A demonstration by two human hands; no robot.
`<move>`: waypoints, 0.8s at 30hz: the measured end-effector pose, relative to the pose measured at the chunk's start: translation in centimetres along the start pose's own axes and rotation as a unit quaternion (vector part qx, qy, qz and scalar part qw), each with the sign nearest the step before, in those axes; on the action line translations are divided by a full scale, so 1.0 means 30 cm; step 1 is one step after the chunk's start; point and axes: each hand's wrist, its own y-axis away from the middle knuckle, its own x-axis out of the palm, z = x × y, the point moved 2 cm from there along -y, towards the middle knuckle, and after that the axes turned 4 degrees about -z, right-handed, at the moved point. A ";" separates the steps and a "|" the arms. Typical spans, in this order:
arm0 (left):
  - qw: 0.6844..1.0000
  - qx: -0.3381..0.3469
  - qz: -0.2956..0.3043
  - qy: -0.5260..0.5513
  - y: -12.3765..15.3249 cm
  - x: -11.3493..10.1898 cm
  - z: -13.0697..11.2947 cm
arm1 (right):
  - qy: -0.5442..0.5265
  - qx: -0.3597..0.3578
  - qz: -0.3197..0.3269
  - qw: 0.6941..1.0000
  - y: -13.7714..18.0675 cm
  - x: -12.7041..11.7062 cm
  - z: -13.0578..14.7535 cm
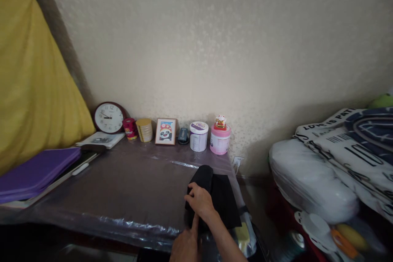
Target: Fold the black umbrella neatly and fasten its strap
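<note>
A black folded cloth [222,198] lies on the table's right end, its far part rolled into a bulge. My right hand [199,201] rests on the cloth's left edge, fingers bent and pinching the fabric. My left hand [184,246] sits at the bottom edge of the view, just below the right wrist. Its index finger is stretched out and touches the cloth's near edge; its other fingers are hidden.
The table [123,188] is covered in clear plastic. Along the wall stand a clock [109,117], a red tin [130,128], a gold tin [144,129], a panda picture [166,131] and two tubs [198,136]. A purple folder [37,174] lies left. Bedding [331,163] is piled right.
</note>
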 end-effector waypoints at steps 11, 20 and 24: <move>0.999 -0.025 0.024 0.019 0.018 -0.038 -0.015 | -0.099 -0.214 0.006 0.972 0.114 -0.093 -0.002; 0.996 -0.057 0.032 0.060 -0.012 -0.012 -0.005 | -0.026 -0.289 0.001 0.957 0.017 -0.078 -0.106; 0.994 -0.072 0.053 0.064 -0.024 0.006 0.009 | 0.020 -0.279 -0.020 0.960 -0.099 -0.075 -0.143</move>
